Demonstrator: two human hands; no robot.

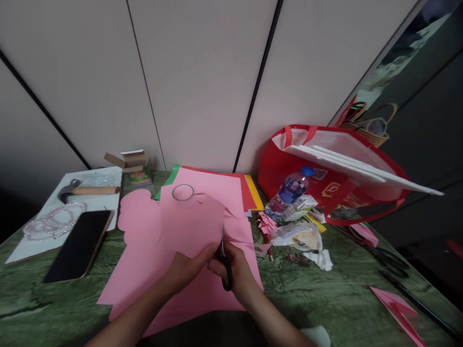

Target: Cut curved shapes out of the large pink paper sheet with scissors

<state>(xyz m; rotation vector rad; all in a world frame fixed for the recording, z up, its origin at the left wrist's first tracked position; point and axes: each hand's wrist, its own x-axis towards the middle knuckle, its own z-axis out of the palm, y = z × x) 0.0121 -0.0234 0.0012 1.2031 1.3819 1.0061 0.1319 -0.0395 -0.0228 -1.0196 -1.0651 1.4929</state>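
Note:
My right hand [237, 270] is closed around the handles of black-handled scissors [226, 272]. Their blades point away from me, at the right edge of a piece of pink paper [197, 224]. My left hand [190, 267] pinches the near edge of that paper, thumb close to the scissors. A narrow pink strip [249, 242] curls off to the right of the blades. Beneath both hands lie larger pink sheets [188, 311]. A thin dark ring [183, 192] rests on pink paper beyond my hands.
To the left are a phone [79, 246], a bead string [54, 222] and a hammer [90, 190]. A small open box [137, 168] stands at the back. On the right are a water bottle [289, 193], a red bag [307, 166], plastic wrapping [298, 236] and another pair of scissors [387, 260].

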